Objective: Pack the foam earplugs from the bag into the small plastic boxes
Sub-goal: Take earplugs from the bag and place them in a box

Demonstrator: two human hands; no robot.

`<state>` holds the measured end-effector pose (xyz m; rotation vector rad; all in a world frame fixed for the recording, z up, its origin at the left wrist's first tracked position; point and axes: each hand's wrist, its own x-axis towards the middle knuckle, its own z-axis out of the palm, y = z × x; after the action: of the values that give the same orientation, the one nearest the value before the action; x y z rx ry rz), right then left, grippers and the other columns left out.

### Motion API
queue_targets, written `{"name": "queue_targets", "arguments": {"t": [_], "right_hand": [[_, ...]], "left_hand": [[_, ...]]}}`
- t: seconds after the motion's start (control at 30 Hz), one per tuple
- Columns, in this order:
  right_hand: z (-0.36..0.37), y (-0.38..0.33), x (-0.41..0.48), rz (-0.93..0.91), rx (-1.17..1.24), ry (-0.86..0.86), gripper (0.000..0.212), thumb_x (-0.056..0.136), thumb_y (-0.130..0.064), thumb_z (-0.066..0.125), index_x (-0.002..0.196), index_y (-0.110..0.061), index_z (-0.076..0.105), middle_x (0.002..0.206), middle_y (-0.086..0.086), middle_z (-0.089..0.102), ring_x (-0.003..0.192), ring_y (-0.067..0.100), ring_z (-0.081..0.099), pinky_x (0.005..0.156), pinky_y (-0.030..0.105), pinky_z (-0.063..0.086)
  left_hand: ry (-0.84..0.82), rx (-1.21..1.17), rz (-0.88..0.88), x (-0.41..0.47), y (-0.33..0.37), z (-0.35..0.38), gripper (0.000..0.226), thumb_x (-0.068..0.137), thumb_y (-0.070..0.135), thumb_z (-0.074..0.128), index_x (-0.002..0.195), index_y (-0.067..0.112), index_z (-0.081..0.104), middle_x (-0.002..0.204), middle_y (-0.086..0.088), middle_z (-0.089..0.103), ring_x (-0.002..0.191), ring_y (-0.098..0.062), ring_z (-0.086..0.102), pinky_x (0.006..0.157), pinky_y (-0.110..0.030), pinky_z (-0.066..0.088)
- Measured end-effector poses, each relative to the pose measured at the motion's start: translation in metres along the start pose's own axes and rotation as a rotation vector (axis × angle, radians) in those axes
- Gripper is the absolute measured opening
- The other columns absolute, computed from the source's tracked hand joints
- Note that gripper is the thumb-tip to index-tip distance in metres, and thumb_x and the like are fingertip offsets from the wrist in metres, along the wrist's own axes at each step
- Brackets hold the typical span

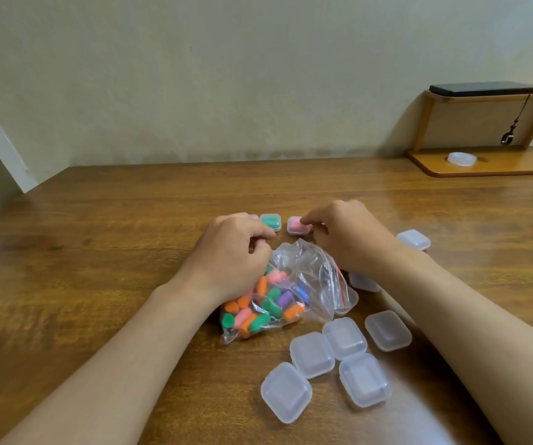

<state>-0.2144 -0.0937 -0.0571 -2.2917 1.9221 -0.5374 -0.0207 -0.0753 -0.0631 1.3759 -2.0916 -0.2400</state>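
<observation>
Knuckles up, our left hand [236, 252] curls its fingers over the mouth of the bag [310, 284] and grips the plastic. Our right hand [352, 234] reaches just past the bag and pinches the right side of the pink-filled box [294, 225] between thumb and forefinger. Just left of that box stands a green-filled box [271, 221].

The bag lies mid-counter between our wrists, holding orange, green, pink and purple earplugs [258, 311]. Empty boxes [312, 354] cluster toward the near edge, right of the bag, several of them touching. A lone empty box [414, 239] sits beyond our right wrist.

At the far right corner of the counter [98, 252] we see a wooden shelf [489, 163] with a dark flat device [483, 88] on top.
</observation>
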Motion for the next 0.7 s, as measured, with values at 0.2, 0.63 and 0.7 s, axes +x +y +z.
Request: {"name": "queue_targets", "arguments": {"t": [0.2,0.63,0.7], "right_hand": [[-0.0011,-0.0019,-0.0019,-0.023,-0.027,-0.072,0.044,0.096,-0.017,0.048,0.139,-0.025,0.056,0.128,0.006,0.066,0.116,0.027,0.060,0.095,0.045,0.051],[-0.0031,-0.0037,-0.0011,-0.063,-0.095,-0.142,0.053,0.097,-0.027,0.053,0.149,-0.027,0.042,0.140,0.004,0.059,0.126,0.027,0.052,0.102,0.048,0.047],[-0.0026,-0.0038,-0.0013,-0.070,-0.097,-0.143,0.054,0.097,-0.030,0.055,0.149,-0.028,0.041,0.139,0.003,0.059,0.126,0.026,0.052,0.102,0.048,0.047]], "left_hand": [[-0.020,0.008,0.008,0.0007,-0.0003,0.0004,0.030,0.093,0.010,0.057,0.113,0.019,0.077,0.116,0.002,0.071,0.116,-0.009,0.058,0.095,-0.017,0.038],[-0.034,0.015,0.026,0.0005,0.0006,0.0008,0.031,0.094,0.010,0.055,0.116,0.019,0.076,0.116,0.004,0.071,0.106,0.000,0.054,0.082,-0.001,0.031],[-0.033,0.018,0.023,0.0004,0.0007,0.0007,0.031,0.094,0.011,0.055,0.117,0.019,0.076,0.117,0.003,0.071,0.112,-0.004,0.056,0.090,-0.009,0.035]]}}
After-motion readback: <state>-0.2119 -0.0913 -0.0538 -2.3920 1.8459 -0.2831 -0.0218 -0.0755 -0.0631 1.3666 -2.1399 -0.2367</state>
